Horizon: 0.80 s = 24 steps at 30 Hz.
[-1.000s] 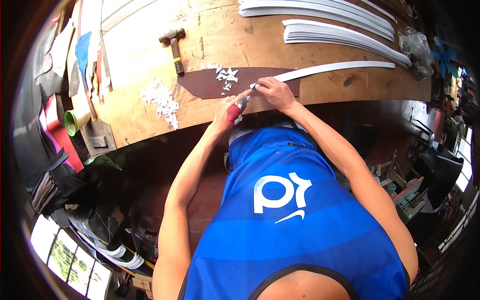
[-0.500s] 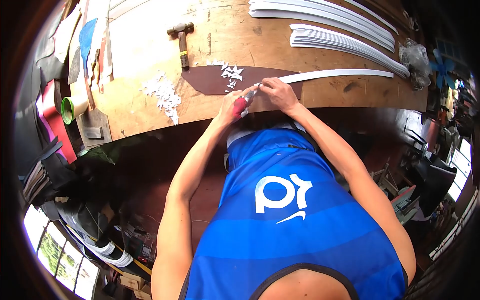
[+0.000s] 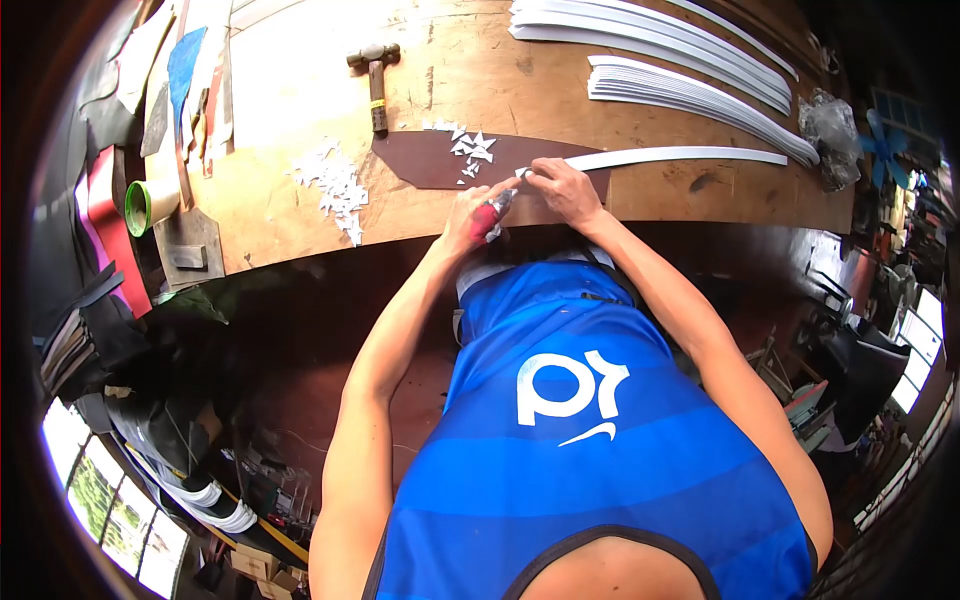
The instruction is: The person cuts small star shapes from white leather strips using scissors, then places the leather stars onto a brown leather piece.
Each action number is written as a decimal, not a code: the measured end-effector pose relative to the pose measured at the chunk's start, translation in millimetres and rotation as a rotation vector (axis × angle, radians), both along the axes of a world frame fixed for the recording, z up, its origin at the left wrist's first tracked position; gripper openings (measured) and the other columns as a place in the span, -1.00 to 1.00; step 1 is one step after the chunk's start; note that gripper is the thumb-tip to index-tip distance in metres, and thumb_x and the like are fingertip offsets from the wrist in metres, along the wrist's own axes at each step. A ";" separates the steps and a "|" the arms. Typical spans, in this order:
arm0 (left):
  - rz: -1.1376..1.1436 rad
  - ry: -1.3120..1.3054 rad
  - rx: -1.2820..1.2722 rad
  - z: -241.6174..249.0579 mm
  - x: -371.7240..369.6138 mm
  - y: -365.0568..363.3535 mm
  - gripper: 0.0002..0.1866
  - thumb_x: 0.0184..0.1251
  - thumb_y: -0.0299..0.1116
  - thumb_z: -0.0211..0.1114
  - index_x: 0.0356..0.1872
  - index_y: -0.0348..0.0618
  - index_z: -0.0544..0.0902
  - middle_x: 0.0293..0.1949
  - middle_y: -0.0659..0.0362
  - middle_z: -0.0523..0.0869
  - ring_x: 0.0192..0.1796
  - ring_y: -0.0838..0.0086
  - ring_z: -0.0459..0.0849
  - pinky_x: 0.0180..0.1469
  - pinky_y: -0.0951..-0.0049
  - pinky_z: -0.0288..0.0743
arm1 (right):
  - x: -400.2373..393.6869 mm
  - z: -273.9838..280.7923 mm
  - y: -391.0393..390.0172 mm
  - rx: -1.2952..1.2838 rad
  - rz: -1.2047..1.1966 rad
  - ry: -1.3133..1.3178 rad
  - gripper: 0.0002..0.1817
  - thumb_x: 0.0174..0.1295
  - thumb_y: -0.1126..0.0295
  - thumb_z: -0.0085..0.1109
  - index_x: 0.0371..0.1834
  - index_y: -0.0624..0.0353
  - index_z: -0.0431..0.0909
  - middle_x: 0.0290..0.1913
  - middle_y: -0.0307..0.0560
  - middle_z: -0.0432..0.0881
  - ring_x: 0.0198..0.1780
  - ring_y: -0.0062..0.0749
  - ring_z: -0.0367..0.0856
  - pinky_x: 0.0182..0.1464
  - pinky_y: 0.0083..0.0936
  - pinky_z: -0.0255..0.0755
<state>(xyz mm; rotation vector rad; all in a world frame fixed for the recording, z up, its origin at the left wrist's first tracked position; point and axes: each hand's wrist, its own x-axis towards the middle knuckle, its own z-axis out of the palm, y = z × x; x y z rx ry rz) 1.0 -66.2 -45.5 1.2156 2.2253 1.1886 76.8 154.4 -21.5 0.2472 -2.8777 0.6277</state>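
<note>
My left hand (image 3: 468,218) is closed around a small red and silvery tool (image 3: 486,219), whose exact shape is hard to make out. Close beside it, my right hand (image 3: 566,190) pinches the near end of a long white strip (image 3: 680,155), which stretches right across the table. Both hands are over the front edge of a dark brown sheet (image 3: 420,165). Small white cut pieces (image 3: 474,148) are scattered on that sheet, and a larger pile of white scraps (image 3: 335,190) is on the wood to its left.
A hammer (image 3: 377,90) rests behind the brown sheet on the wooden table (image 3: 480,80). Stacks of white strips (image 3: 690,100) lie at the back right, near a crumpled clear plastic bag (image 3: 830,125). A green-rimmed roll (image 3: 138,207) and a block (image 3: 188,256) are at the left.
The view has shifted slightly, moving the table items a little to the right in the picture. My left hand and its tool have tilted slightly; both hands remain close together at the strip's end.
</note>
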 end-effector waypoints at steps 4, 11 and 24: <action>0.005 -0.021 0.024 1.9 0.2 -4.1 -0.55 0.37 -0.37 0.28 0.28 0.03 0.60 -0.31 0.02 0.78 -0.32 0.14 0.74 -0.22 0.21 0.60 | -1.2 1.1 2.8 0.041 0.020 -0.020 -0.86 0.14 0.43 0.19 -0.23 0.03 0.61 -0.06 -0.23 0.61 0.00 -0.34 0.63 -0.03 -0.45 0.60; 0.333 -0.307 0.152 19.9 -17.4 -7.2 -0.71 0.54 -0.35 0.21 0.19 -0.12 0.66 -0.09 -0.01 0.80 -0.19 0.22 0.78 -0.14 0.38 0.62 | -5.2 4.0 5.3 0.055 0.068 -0.005 -0.88 0.14 0.41 0.19 -0.25 0.03 0.63 -0.10 -0.24 0.59 -0.09 -0.35 0.62 -0.09 -0.46 0.60; 0.886 -0.396 0.110 48.9 85.2 40.1 -0.69 0.53 -0.40 0.20 0.17 -0.30 0.65 -0.34 0.05 0.70 -0.35 0.50 0.61 -0.22 0.47 0.52 | -28.1 -0.8 32.9 -0.034 0.383 -0.057 -0.88 0.22 0.39 0.15 -0.23 0.05 0.66 -0.15 -0.23 0.61 -0.17 -0.33 0.63 -0.20 -0.42 0.60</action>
